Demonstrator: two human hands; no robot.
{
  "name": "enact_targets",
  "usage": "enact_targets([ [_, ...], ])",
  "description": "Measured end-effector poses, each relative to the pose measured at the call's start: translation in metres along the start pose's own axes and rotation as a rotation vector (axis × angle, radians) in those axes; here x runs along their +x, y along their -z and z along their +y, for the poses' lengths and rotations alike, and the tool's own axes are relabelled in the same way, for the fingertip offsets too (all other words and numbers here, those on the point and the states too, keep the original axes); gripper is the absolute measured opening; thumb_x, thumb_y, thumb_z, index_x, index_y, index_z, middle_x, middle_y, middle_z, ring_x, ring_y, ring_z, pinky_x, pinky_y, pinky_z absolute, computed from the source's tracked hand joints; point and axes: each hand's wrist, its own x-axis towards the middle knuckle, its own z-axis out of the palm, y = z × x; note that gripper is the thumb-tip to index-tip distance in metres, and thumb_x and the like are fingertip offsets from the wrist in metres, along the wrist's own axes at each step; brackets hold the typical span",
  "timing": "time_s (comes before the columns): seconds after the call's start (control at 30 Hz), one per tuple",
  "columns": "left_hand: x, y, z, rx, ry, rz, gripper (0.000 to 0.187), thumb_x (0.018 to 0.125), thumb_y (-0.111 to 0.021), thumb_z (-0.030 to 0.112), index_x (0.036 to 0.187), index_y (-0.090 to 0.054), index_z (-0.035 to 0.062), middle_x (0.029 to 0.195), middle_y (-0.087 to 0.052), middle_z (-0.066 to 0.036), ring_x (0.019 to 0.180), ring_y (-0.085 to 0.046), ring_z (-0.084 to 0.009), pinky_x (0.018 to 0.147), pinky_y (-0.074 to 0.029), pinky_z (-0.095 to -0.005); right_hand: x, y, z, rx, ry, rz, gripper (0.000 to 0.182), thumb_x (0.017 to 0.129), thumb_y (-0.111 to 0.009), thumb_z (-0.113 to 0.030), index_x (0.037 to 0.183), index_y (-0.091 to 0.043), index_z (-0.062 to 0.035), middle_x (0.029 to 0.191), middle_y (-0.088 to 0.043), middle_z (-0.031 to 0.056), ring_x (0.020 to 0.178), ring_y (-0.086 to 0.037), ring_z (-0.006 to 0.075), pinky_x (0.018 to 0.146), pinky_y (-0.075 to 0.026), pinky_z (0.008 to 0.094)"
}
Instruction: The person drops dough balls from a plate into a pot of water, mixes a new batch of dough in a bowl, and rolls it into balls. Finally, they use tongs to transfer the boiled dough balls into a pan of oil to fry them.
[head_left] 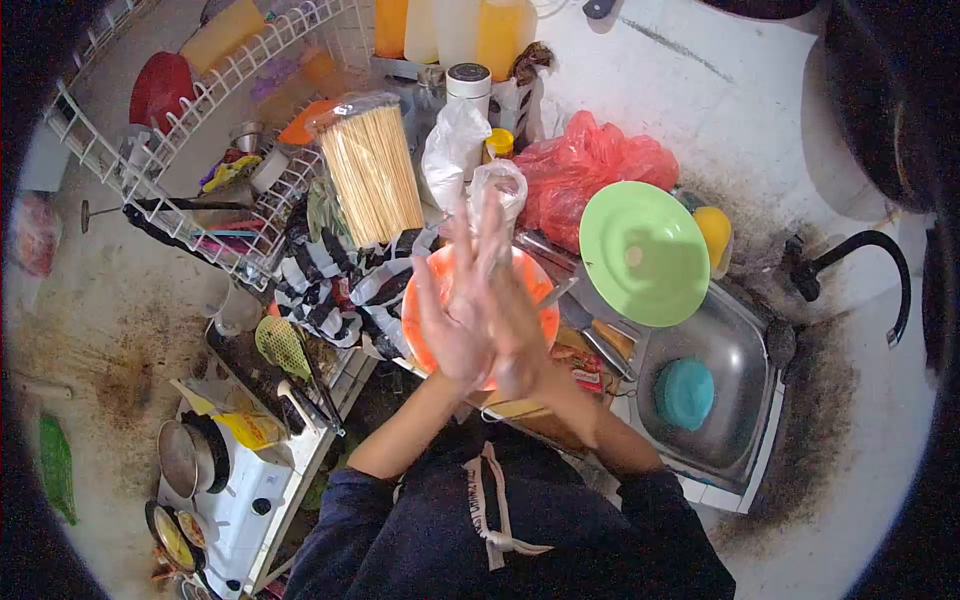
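Observation:
Above an orange bowl [420, 335], my left hand [452, 325] and my right hand [510, 320] press together palm to palm. Both hands have their fingers stretched out, pointing away from me, with slight motion blur. Whether anything lies between the palms is hidden. The hands cover most of the bowl's inside. A knife blade [556, 293] shows at the bowl's right edge. Just beyond the fingertips stands a small white plastic bag [508, 188]. A green plate [640, 255] is to the right of the bowl.
A metal sink [735, 365] with a teal bowl [685, 394] and black faucet [865, 245] lies right. Red plastic bags [590, 170] and bundled wooden skewers [372, 172] are behind. On the left are a white dish rack [160, 185], a stove [262, 490] and a black-and-white bag [325, 290].

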Motion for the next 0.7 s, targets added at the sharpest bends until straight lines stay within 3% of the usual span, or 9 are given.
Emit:
enact_targets([
  [0.03, -0.008, -0.001, -0.005, 0.089, 0.083, 0.007, 0.059, 0.093, -0.018, 0.041, 0.138, -0.01, 0.0036, 0.144, -0.011, -0.01, 0.133, -0.01, -0.0232, 0.108, -0.008, -0.0325, 0.005, 0.006, 0.008, -0.086, -0.132, -0.013, 0.071, 0.085, -0.031, -0.048, 0.133, -0.023, 0.0041, 0.137, -0.023, 0.0242, 0.127, -0.023, 0.0386, 0.105, -0.017, 0.0438],
  [0.07, -0.013, 0.0, -0.011, 0.176, 0.165, 0.009, 0.061, 0.092, -0.018, 0.043, 0.138, -0.009, 0.0045, 0.144, -0.011, -0.011, 0.133, -0.01, -0.0244, 0.108, -0.008, -0.0333, 0.02, 0.017, 0.002, -0.043, -0.044, 0.129, 0.061, 0.085, -0.042, -0.029, 0.133, -0.023, 0.0038, 0.139, -0.022, 0.0225, 0.129, -0.02, 0.0367, 0.105, -0.014, 0.0454],
  [0.2, -0.02, 0.031, -0.034, 0.471, 0.3, 0.065, 0.066, 0.089, -0.01, 0.052, 0.139, -0.003, 0.0088, 0.144, -0.008, -0.011, 0.133, -0.008, -0.0227, 0.108, -0.002, -0.0339, 0.015, 0.001, -0.008, -0.377, -0.252, 0.137, 0.061, 0.086, -0.04, -0.03, 0.134, -0.022, 0.003, 0.139, -0.021, 0.0211, 0.13, -0.017, 0.0352, 0.105, -0.012, 0.0464],
  [0.3, 0.003, 0.007, -0.015, 0.376, 0.143, -0.089, 0.068, 0.088, -0.009, 0.054, 0.139, -0.001, 0.0093, 0.145, -0.006, -0.01, 0.134, -0.007, -0.0224, 0.108, -0.003, -0.0346, 0.002, -0.004, -0.02, 0.114, 0.082, 0.034, 0.075, 0.084, -0.032, -0.051, 0.135, -0.02, 0.002, 0.14, -0.018, 0.0211, 0.132, -0.013, 0.034, 0.105, -0.013, 0.0445],
  [0.37, 0.007, -0.012, -0.004, 0.275, -0.049, -0.077, 0.063, 0.09, -0.012, 0.048, 0.139, -0.005, 0.0084, 0.145, -0.007, -0.011, 0.133, -0.005, -0.0257, 0.108, 0.0, -0.0361, 0.008, 0.001, -0.003, 0.12, 0.191, 0.067, 0.077, 0.084, -0.029, -0.052, 0.134, -0.018, 0.005, 0.14, -0.016, 0.0233, 0.132, -0.01, 0.0344, 0.106, -0.01, 0.0435],
  [0.43, -0.007, -0.008, -0.012, 0.248, -0.018, -0.089, 0.062, 0.09, -0.012, 0.048, 0.139, -0.008, 0.0109, 0.145, -0.006, -0.011, 0.133, -0.005, -0.0258, 0.108, 0.0, -0.0373, 0.021, 0.016, -0.005, -0.028, -0.219, 0.079, 0.074, 0.086, -0.023, -0.05, 0.135, -0.016, 0.0045, 0.141, -0.014, 0.0228, 0.132, -0.009, 0.035, 0.106, -0.007, 0.0434],
  [0.5, -0.02, 0.004, -0.02, 0.78, 0.166, -0.096, 0.067, 0.089, -0.009, 0.052, 0.139, -0.002, 0.0072, 0.145, -0.005, -0.01, 0.133, -0.008, -0.0215, 0.107, -0.005, -0.0331, 0.027, 0.011, -0.016, -0.045, -0.257, 0.122, 0.07, 0.088, -0.026, -0.047, 0.135, -0.017, 0.0038, 0.141, -0.016, 0.0221, 0.132, -0.011, 0.0352, 0.106, -0.008, 0.0436],
  [0.57, -0.014, 0.013, -0.024, 0.591, 0.188, -0.042, 0.067, 0.089, -0.009, 0.052, 0.139, -0.001, 0.0078, 0.145, -0.005, -0.01, 0.134, -0.008, -0.0215, 0.107, -0.005, -0.0331, 0.03, 0.003, -0.024, -0.084, -0.34, 0.213, 0.062, 0.09, -0.032, -0.039, 0.135, -0.02, 0.0023, 0.14, -0.018, 0.0206, 0.131, -0.014, 0.0358, 0.106, -0.008, 0.0442],
  [0.7, 0.015, 0.012, -0.006, 0.317, -0.003, -0.038, 0.067, 0.09, -0.009, 0.051, 0.139, 0.0, 0.0066, 0.145, -0.005, -0.01, 0.134, -0.006, -0.0225, 0.107, -0.003, -0.0334, -0.004, -0.006, -0.019, 0.226, 0.003, -0.021, 0.062, 0.089, -0.029, -0.044, 0.132, -0.029, 0.0015, 0.137, -0.025, 0.0232, 0.129, -0.02, 0.0379, 0.105, -0.014, 0.0454],
])
